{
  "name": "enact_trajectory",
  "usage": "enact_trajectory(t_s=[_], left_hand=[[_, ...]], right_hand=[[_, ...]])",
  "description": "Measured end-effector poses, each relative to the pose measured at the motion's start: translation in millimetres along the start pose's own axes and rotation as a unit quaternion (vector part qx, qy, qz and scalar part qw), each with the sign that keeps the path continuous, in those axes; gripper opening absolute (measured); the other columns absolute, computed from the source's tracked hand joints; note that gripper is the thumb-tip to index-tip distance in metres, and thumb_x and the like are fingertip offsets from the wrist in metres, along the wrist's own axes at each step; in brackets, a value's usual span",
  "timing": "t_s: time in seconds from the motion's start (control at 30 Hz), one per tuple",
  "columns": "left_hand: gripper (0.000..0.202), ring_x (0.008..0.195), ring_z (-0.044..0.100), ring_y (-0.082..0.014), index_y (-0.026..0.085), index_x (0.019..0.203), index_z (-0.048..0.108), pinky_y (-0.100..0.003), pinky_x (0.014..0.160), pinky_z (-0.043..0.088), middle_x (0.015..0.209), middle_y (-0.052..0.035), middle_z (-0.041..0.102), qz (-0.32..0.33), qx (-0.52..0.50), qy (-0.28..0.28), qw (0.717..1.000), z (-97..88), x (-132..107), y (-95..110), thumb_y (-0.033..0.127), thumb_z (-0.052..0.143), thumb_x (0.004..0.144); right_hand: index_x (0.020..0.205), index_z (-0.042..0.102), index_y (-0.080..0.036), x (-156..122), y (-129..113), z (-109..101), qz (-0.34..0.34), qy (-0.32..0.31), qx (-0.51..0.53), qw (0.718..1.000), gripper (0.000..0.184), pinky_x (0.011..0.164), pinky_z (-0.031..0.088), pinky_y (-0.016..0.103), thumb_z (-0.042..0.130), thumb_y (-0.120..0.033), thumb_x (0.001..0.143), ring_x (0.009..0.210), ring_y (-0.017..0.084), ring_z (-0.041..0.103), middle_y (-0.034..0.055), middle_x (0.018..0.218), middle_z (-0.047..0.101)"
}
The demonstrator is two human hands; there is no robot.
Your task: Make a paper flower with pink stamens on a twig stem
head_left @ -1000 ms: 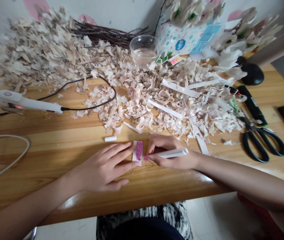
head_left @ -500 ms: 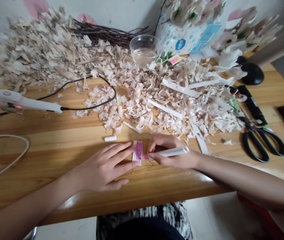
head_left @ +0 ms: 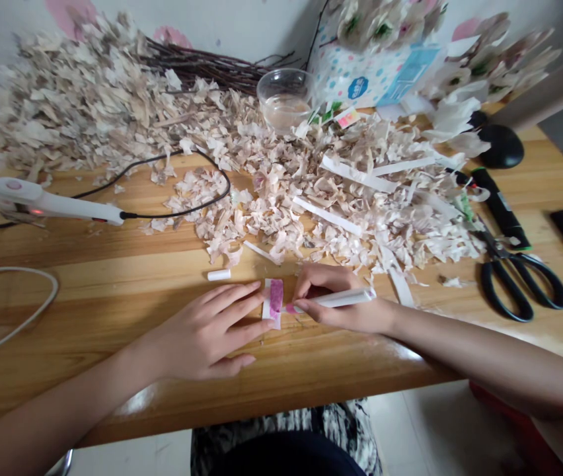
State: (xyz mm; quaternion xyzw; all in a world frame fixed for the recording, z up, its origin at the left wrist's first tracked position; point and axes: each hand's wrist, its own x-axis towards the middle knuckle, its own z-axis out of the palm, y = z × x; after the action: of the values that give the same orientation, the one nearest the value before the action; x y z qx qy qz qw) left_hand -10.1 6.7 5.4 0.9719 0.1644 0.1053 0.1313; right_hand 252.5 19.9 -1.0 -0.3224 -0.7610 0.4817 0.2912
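Pink-streaked white paper strip lies near the worktop's front edge, left fingers spread flat beside it; right fingers clamp a white cylindrical stick, which could slip if their pressure falters.

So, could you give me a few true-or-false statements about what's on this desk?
1. The right hand holds a white stick. True.
2. The left hand grips the black-handled scissors. False: it rests on the wooden tabletop beside a pink-marked paper strip, and the scissors lie off to the right.
3. A clear bowl sits among pale flakes. True.
4. The white corded device stands upright. False: it lies along the tabletop at the left.
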Motion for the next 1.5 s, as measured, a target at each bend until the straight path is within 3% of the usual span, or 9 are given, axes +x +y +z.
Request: enact_trajectory(t_s=[0.43,0.7,1.5], left_hand=[[0.037,0.129,0.041,-0.0327,0.017,0.121,0.06,-0.049,0.099,0.044,0.134,-0.0175,0.051,0.0,-0.004,0.003,1.0,-0.6,0.4,0.2,0.033,0.043,0.092],[0.037,0.13,0.04,-0.0328,0.017,0.12,0.06,-0.048,0.099,0.043,0.136,-0.0179,0.05,-0.002,-0.005,0.0,1.0,-1.6,0.7,0.1,0.032,0.044,0.091],[0.036,0.13,0.04,-0.0321,0.017,0.121,0.059,-0.048,0.099,0.043,0.136,-0.0179,0.049,-0.001,0.003,-0.003,1.0,-1.6,0.7,0.7,0.032,0.044,0.091]], right_hand=[[0.075,0.058,-0.015,0.1,-0.1,-1.8,0.009,-0.016,-0.002,1.0,0.013,0.057,0.041,0.023,0.056,-0.021,0.086,0.061,0.011,0.053,0.0018,0.067,0.058],[0.071,0.054,-0.016,2.0,-3.2,-1.6,0.033,0.027,-0.011,0.999,0.017,0.053,0.039,0.02,0.052,-0.022,0.087,0.057,0.01,0.05,-0.0001,0.065,0.056],[0.073,0.055,-0.016,0.5,0.8,-3.3,0.054,0.074,-0.02,0.996,0.023,0.055,0.039,0.022,0.048,-0.027,0.092,0.06,0.011,0.051,0.0011,0.067,0.055]])
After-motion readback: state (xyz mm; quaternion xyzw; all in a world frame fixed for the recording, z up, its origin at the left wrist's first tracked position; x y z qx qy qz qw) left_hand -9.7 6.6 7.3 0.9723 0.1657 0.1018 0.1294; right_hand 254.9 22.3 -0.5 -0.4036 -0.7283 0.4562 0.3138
